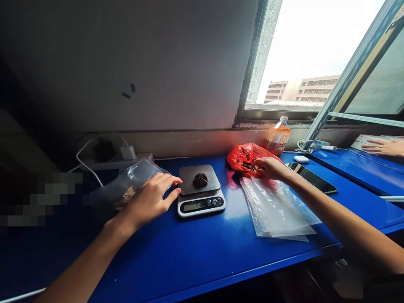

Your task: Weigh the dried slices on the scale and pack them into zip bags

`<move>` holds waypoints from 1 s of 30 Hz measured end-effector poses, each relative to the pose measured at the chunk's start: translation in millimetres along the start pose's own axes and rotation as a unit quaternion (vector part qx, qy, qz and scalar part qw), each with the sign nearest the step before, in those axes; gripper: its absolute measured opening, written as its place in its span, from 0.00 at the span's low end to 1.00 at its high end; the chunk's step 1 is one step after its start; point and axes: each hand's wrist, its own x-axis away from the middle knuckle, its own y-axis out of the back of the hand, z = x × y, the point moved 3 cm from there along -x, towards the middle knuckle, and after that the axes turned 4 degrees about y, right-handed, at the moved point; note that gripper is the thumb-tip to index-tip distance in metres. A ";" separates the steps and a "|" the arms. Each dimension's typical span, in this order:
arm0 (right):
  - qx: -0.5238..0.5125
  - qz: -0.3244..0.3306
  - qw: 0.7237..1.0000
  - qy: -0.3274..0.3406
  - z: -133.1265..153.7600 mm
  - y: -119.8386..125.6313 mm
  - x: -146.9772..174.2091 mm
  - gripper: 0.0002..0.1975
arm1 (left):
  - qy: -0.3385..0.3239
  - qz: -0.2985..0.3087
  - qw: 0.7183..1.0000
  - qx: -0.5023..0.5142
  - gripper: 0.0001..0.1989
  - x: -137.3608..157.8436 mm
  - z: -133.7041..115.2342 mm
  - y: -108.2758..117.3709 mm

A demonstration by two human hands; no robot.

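Observation:
A kitchen scale point(199, 206) with a lit display stands on the blue table, and a dark, rounded, curled piece point(200, 180) rests on its metal plate. My left hand point(158, 191) is at the scale's left edge, thumb and fingers apart, holding nothing. At the mouth of a red plastic bag point(238, 155), my right hand point(269, 167) has its fingers drawn together among dark pieces point(244, 164). What those fingertips pinch is too small to make out. Several clear plastic bags point(274, 210) lie flat below the red bag.
A clear bag point(139, 170) with tan pieces lies behind my left hand, near a power strip with a white charger point(128, 151). An orange drink bottle point(277, 136), white earbud case point(301, 159) and phone point(315, 179) lie right. Another person's hand point(383, 147) is at far right.

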 end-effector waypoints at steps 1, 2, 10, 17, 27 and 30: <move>-0.001 -0.002 1.000 -0.004 -1.3 0.5 -0.4 0.08 | -0.001 0.001 1.000 0.001 0.15 0.1 -0.5 0.5; -0.003 -0.005 1.000 -0.009 -2.7 0.8 -0.9 0.08 | 0.000 0.003 1.000 0.002 0.15 0.1 -0.9 0.9; -0.042 0.002 0.998 -0.036 -6.0 13.1 -10.5 0.07 | 0.004 0.017 1.000 0.013 0.13 0.3 3.7 -3.8; -0.159 -0.094 0.983 -0.018 54.9 63.2 11.8 0.19 | 0.024 -0.021 0.999 0.005 0.14 -1.1 13.1 3.5; -0.152 0.058 0.978 0.130 164.1 20.8 -93.2 0.10 | 0.092 -0.055 0.994 -0.026 0.15 -1.3 24.6 7.5; -0.160 0.093 0.970 0.157 175.4 7.7 -107.5 0.09 | 0.117 -0.043 0.992 -0.033 0.15 -0.9 30.7 8.1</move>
